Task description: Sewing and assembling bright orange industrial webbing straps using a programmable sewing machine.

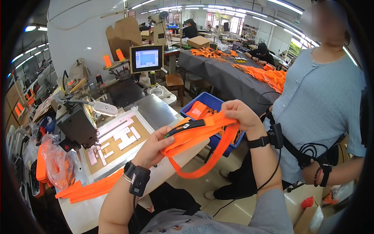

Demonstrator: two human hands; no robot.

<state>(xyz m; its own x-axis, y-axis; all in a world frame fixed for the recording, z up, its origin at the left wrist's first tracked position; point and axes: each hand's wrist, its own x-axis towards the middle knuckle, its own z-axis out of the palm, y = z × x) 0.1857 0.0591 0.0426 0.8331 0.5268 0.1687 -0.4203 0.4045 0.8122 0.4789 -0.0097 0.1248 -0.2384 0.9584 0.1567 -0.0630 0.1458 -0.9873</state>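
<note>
An orange webbing strap (pixel 208 165) hangs in a loop between my hands, its upper part folded into several flat layers. On the top layer lies a black strip (pixel 186 127) with a small pale mark. My left hand (pixel 152 147) is closed on the strap's left end, thumb on top. Higher up on the right, my right hand (pixel 242 115) pinches the other end between thumb and fingers. Below and behind the strap stands a blue bin (pixel 230 151) holding more orange pieces. More orange straps (pixel 93 188) lie on the pale table at the left.
A sewing machine (pixel 76 123) with a lamp stands at left, over a framed template (pixel 145 123). Behind it is a lit screen (pixel 146 58). A person in a blue top (pixel 323 97) stands close at right. Orange straps cover part of a grey-draped table (pixel 230 76).
</note>
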